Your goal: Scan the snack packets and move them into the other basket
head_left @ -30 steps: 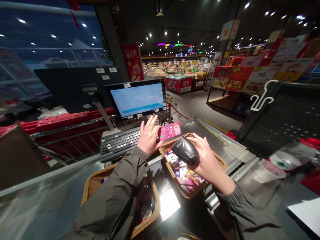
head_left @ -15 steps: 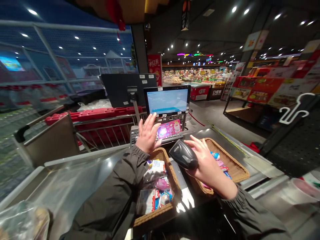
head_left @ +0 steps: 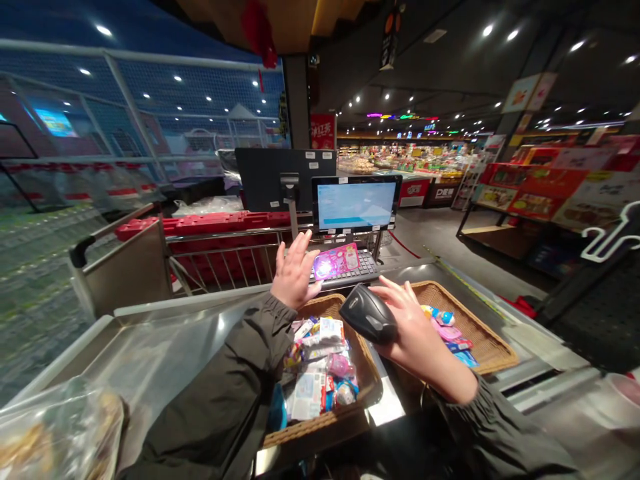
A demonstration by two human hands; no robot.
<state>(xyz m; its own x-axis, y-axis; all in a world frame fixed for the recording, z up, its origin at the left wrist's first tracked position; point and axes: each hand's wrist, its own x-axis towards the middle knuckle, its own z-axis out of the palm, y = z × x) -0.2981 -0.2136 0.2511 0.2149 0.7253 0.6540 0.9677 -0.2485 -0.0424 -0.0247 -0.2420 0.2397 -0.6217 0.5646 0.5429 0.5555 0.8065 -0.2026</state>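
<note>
My left hand (head_left: pixel 294 272) grips the left edge of a flat, shiny pink packet (head_left: pixel 337 261), its fingers pointing up and part of the hold hidden. The packet is held up in front of the keyboard (head_left: pixel 367 267). In my right hand (head_left: pixel 413 327) is a black barcode scanner (head_left: pixel 369 315), its head pointing left and up. Below my left hand, a wicker basket (head_left: pixel 371 380) holds several small packaged toys and sweets (head_left: pixel 320 367). A second wicker basket (head_left: pixel 493 343) lies behind my right hand, with a few colourful packets (head_left: pixel 453 333) in it.
Ahead stand a lit monitor (head_left: pixel 356 205) and a second screen (head_left: pixel 280 180) seen from behind. A metal counter (head_left: pixel 190 333) runs left, with a clear bag (head_left: pixel 55 427) near its front. A shopping cart (head_left: pixel 225 260) stands beyond. A white hanger (head_left: pixel 607 237) is at far right.
The view has swung slightly left, so the surroundings shift right. Both hands keep their holds, and the pink packet has moved left relative to the monitor and keyboard, showing more keys.
</note>
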